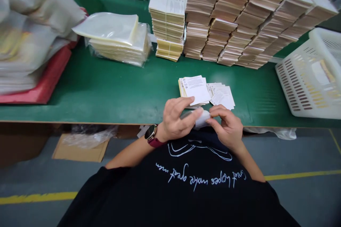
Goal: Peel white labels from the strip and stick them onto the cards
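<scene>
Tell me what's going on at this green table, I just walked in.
A person at the table pinches a whitish piece in the right hand, with the left hand against it; its shape is mostly hidden. Just beyond the hands lie two small piles of printed cards. Tall stacks stand behind them, with clear bags to the left and a white basket to the right.

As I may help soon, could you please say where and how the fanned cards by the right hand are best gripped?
Probably pinch the fanned cards by the right edge, from the right: that edge faces the green table, while the thicker pile crowds their left and the right hand their near side.
</scene>
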Demonstrator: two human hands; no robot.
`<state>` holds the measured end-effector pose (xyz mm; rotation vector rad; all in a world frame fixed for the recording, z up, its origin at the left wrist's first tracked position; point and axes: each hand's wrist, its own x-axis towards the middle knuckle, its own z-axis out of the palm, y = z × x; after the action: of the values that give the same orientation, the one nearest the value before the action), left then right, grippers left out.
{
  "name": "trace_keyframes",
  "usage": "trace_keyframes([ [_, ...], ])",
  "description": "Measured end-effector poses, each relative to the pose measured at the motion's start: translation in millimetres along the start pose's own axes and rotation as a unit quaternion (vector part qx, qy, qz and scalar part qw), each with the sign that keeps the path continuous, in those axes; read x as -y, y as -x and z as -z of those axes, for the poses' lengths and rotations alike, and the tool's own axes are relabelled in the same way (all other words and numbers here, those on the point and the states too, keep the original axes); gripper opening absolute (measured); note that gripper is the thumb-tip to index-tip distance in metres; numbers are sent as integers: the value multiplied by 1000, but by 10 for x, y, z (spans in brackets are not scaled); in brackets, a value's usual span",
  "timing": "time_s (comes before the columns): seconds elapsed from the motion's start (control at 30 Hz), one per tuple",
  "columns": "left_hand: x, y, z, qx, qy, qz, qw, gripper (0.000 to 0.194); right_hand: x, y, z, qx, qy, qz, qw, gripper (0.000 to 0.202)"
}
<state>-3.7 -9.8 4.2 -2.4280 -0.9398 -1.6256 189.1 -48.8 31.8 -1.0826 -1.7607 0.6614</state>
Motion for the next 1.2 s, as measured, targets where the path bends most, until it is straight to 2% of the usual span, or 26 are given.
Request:
trace_keyframes([
  [0.03,8,-3,2,3,-7,-28,1000,37,-15,1,7,-3,-4,-9,1000,15],
  [0.1,29,-17,5,31,-12,-71,997,34,-27,-5,10,-2,-3,-18,1000,14],
  [0.23,56,-53,-16,62,-3,-73,995,20,-5,-34,-6,8,27,-10,1000,13],
  [0.3,63,-59,-31,59,1,-67,996,18,23,-35,10,-2,96,28,995,15],
  [0.4,77,-45,-34,55,7,-56,997,16,89,-39,94,-24,219,119,968,14],
  [0.47,89,-25,-30,53,10,-46,998,17,124,-94,167,-50,220,146,963,10],
  [0.53,98,-2,-33,50,5,-32,998,17,116,-223,221,-102,164,124,973,11],
  [0.63,101,24,-55,46,-5,-16,999,19,-16,-523,218,-167,72,29,983,11],
  [0.7,99,29,-73,46,2,-19,999,21,-157,-717,157,-139,31,-45,989,12],
  [0.77,96,26,-84,46,13,-26,999,21,-292,-846,72,-79,-14,-118,990,12],
  [0.87,94,17,-85,50,14,-27,998,18,-404,-908,-42,-26,-70,-193,978,10],
  [1.07,91,28,-76,55,9,-26,998,17,-357,-893,-96,-22,-83,-197,977,9],
  [1.2,86,26,-82,72,3,-16,997,16,-272,-882,-125,-13,24,-150,988,7],
])
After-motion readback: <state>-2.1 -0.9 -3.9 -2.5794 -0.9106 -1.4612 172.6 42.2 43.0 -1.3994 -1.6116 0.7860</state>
